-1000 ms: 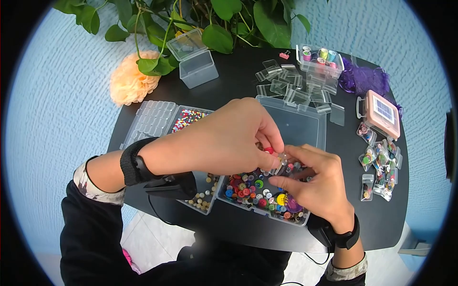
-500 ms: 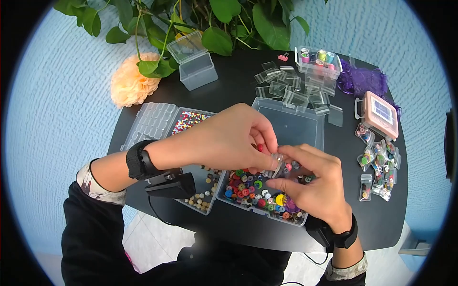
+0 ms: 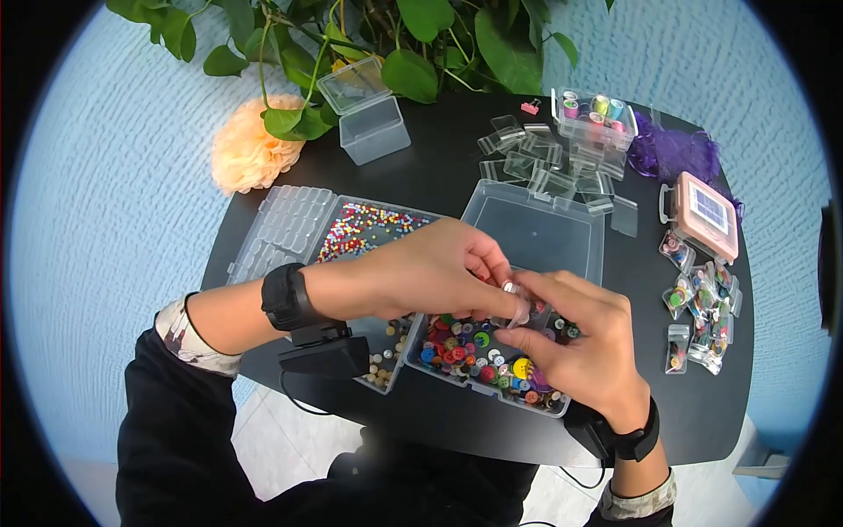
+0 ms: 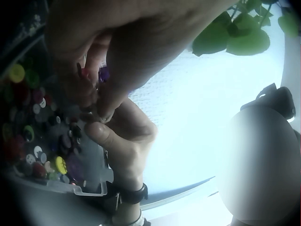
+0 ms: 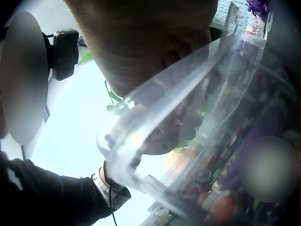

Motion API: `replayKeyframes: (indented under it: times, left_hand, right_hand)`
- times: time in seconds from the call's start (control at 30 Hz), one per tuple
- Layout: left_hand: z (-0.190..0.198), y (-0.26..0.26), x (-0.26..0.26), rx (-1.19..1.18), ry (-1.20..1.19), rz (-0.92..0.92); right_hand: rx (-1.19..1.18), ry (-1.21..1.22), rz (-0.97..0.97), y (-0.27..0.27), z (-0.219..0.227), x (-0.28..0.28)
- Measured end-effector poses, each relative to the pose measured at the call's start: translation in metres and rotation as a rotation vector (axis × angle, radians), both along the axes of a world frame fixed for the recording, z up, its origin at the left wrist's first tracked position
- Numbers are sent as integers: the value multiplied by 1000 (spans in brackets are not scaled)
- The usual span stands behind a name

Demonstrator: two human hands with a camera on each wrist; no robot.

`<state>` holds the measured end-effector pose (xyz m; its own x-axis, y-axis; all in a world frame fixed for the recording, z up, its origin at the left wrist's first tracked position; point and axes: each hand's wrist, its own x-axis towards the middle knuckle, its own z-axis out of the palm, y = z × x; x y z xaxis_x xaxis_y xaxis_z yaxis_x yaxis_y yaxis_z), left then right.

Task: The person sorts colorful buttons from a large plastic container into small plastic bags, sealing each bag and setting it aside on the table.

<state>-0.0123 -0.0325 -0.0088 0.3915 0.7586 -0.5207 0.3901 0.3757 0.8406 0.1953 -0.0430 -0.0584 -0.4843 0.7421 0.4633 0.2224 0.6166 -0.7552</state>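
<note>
My right hand [image 3: 584, 338] pinches a small clear plastic pouch [image 3: 520, 309] between thumb and forefinger, over an open box of mixed buttons [image 3: 470, 379]. From the left, my left hand [image 3: 439, 268] reaches over the same box, its fingertips at the pouch's mouth. In the left wrist view, a red button [image 4: 84, 73] and something purple [image 4: 104, 73] show among the curled fingers of the left hand. The pouch's contents are mostly hidden by the fingers. Loose buttons of many colours, one of them large and yellow [image 3: 522, 368], lie beneath both hands.
Left of the button box is a divided case with tiny coloured beads [image 3: 360, 228] and pale beads. Flat clear pouches [image 3: 536, 162] lie behind; filled pouches [image 3: 702, 303] and a pink case [image 3: 707, 211] lie right. Farther back are thread spools [image 3: 600, 105] and an open clear box [image 3: 376, 130].
My left hand has moved slightly down and right, its fingertips closer to the pouch. The red buttons seen in its fingers earlier are now mostly hidden. The right hand keeps its hold.
</note>
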Motion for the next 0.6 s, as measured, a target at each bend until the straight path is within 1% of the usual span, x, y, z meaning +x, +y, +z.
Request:
replayKeyframes:
  times: [0.03, 0.07, 0.13, 0.2, 0.27, 0.33, 0.37, 0.43, 0.47, 0.53, 0.6]
  left_hand:
    - [1, -1, 1, -64, -25, 36]
    - [0, -1, 1, -65, -26, 33]
    - [-1, -1, 1, -185, -50, 49]
    - [-1, -4, 2, -177, -30, 56]
    - [-3, -7, 4, -169, -7, 64]
    - [-6, -9, 4, -10, 22, 88]
    - [-7, -10, 5, -13, 22, 88]
    - [-6, -10, 6, 138, 105, 88]
    - [-7, -11, 6, 138, 105, 88]
    - [-11, -12, 5, 234, 118, 71]
    - [-15, -12, 4, 223, 123, 64]
  right_hand:
    - [-1, -1, -2, 0, 0, 1]
    - [29, -8, -5, 1, 0, 1]
    - [59, -15, -7, 1, -1, 0]
    - [102, -3, 25, 2, -2, -1]
    - [66, -1, 37, -1, -2, -2]
    - [26, 1, 50, -3, -3, -4]
    - [47, 21, 38, -4, -4, -6]
    - [70, 41, 25, -4, -5, -6]
    - [89, 10, 27, -4, -4, -5]
    - [107, -20, 30, -4, -3, -5]
    - [114, -8, 46, -3, -3, -5]
